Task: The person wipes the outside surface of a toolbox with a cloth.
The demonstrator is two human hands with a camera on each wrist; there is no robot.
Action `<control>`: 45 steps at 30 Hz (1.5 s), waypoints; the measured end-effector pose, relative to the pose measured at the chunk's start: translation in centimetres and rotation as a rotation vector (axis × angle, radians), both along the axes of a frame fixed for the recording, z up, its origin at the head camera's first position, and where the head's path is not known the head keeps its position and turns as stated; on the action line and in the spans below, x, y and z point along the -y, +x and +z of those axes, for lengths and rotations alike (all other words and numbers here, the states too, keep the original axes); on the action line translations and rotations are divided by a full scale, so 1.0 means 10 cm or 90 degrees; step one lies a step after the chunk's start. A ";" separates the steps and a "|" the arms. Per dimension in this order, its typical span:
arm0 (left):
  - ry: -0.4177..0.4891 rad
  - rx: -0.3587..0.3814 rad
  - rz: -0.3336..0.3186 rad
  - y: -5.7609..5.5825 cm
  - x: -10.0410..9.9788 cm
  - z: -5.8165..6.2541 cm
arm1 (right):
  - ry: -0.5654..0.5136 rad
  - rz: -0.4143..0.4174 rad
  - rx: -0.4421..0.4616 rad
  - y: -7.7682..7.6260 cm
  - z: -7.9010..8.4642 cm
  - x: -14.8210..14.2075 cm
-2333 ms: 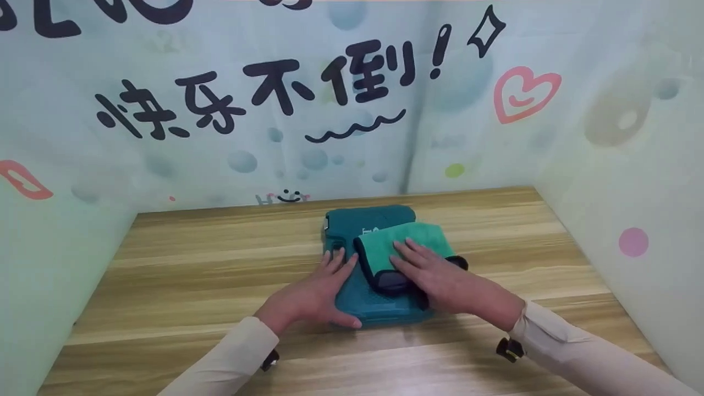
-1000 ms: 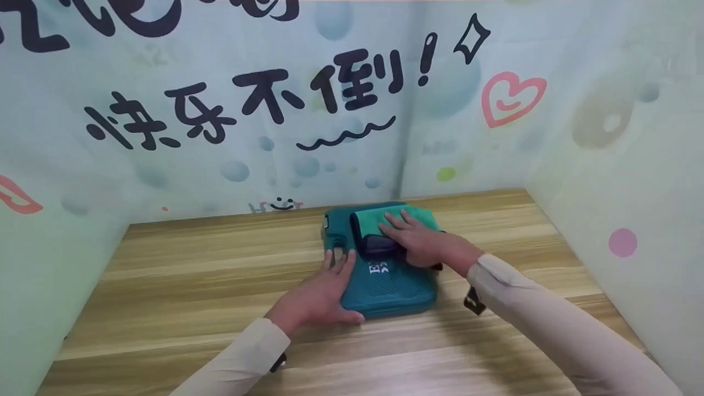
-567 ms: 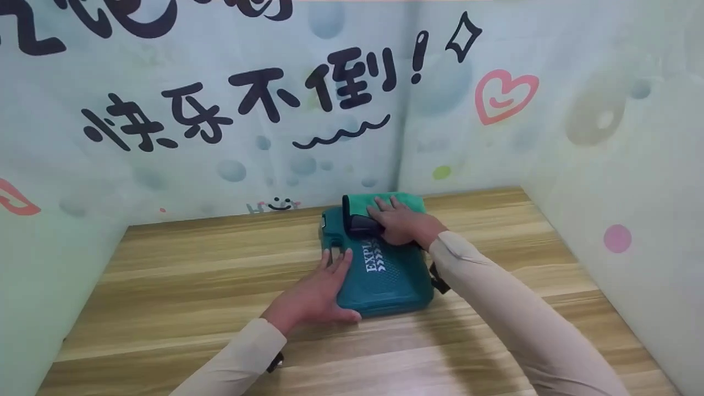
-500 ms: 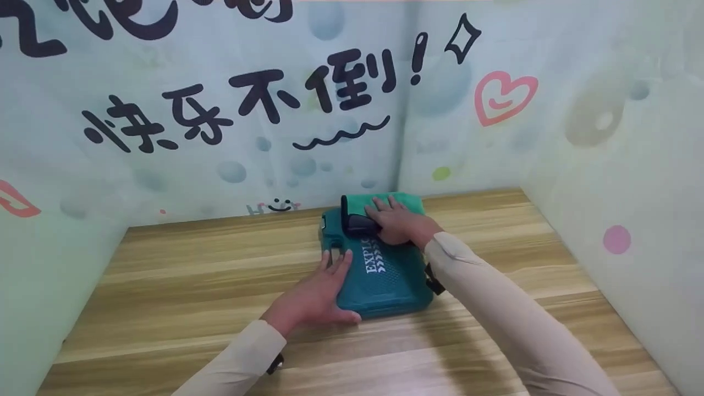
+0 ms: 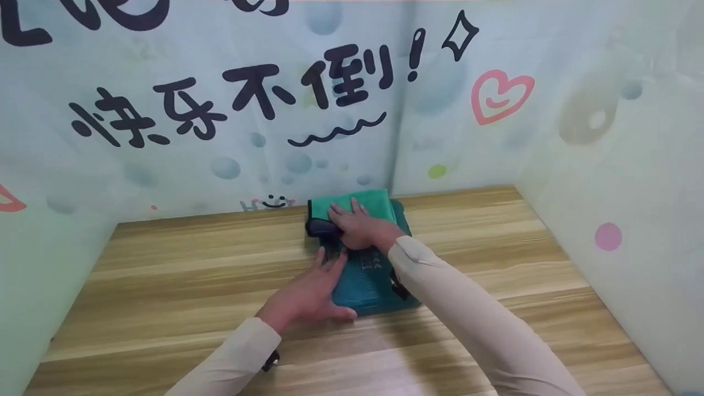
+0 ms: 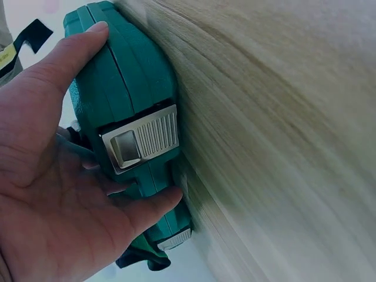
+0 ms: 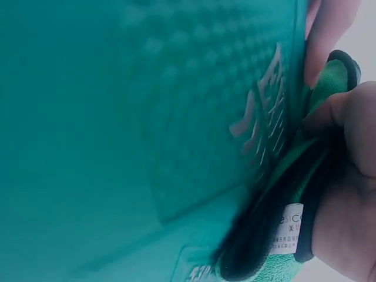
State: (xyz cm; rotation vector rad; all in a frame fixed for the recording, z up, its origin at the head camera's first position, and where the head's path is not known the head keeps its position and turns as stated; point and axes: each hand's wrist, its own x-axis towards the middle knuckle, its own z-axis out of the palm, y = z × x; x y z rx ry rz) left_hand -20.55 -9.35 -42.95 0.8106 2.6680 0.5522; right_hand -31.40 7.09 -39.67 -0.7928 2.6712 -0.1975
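Observation:
A teal plastic case (image 5: 374,283) lies flat on the table, marked with white lettering. My left hand (image 5: 305,294) steadies its left edge and near corner, thumb on the near end. In the left wrist view, straight fingers (image 6: 155,208) touch the side of the case beside a metal latch (image 6: 141,141). A folded green cloth (image 5: 377,203) with black edging covers the case's far part and overhangs its left edge. My right hand (image 5: 360,228) holds the cloth against the case, fingers spread on top. In the right wrist view, my thumb (image 7: 329,114) presses the cloth's edge.
The wood-grain table (image 5: 209,264) is bounded by a printed back wall (image 5: 220,126) and plain side walls. A second latch (image 6: 175,239) shows further along the case's side. Dark wrist gear (image 5: 400,286) sits at my right cuff.
My right hand and the cloth slid first towards the far end of the case, then left over its far left corner. The left hand stays at the near left edge.

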 end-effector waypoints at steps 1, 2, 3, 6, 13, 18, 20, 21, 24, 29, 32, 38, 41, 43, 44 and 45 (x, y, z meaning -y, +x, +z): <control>0.002 0.001 -0.001 -0.01 0.00 0.00 | 0.003 0.000 -0.002 0.00 -0.01 0.02; 0.003 0.002 -0.003 -0.01 0.00 -0.01 | 0.004 0.004 -0.004 0.00 -0.01 0.04; 0.005 0.001 -0.006 -0.01 0.00 -0.01 | 0.004 0.009 -0.005 0.01 -0.02 0.06; 0.008 -0.001 -0.010 -0.02 0.01 -0.03 | -0.005 0.028 -0.002 0.02 -0.06 0.09; 0.028 -0.021 -0.019 -0.03 0.00 -0.04 | -0.052 0.061 -0.007 -0.01 -0.05 0.00; 0.013 -0.017 -0.025 -0.06 0.02 -0.02 | -0.096 0.075 -0.019 -0.07 -0.05 -0.12; 0.005 -0.007 -0.030 -0.07 0.05 -0.02 | -0.107 0.074 -0.023 -0.09 -0.07 -0.15; 0.001 -0.001 -0.032 -0.07 0.06 -0.02 | -0.111 0.070 -0.023 -0.10 -0.07 -0.16; -0.003 0.014 -0.042 -0.07 0.12 -0.01 | -0.121 0.059 -0.026 -0.11 -0.08 -0.16; -0.020 0.013 -0.059 -0.06 0.19 0.01 | -0.113 0.038 -0.024 -0.11 -0.07 -0.16; -0.025 0.011 -0.059 -0.07 0.20 0.01 | -0.103 0.027 -0.006 -0.13 -0.05 -0.16; -0.022 0.003 -0.049 -0.08 0.19 0.01 | -0.084 0.036 0.013 -0.16 -0.01 -0.16; -0.019 -0.007 -0.053 -0.08 0.20 -0.01 | -0.064 0.062 0.012 -0.16 0.00 -0.16; -0.019 -0.018 -0.057 -0.08 0.20 -0.02 | -0.048 0.084 0.010 -0.14 0.01 -0.17; -0.020 -0.022 -0.057 -0.08 0.20 -0.02 | -0.043 0.096 0.008 -0.13 0.02 -0.18; -0.021 -0.024 -0.056 -0.08 0.20 -0.02 | -0.042 0.108 0.006 -0.12 0.02 -0.19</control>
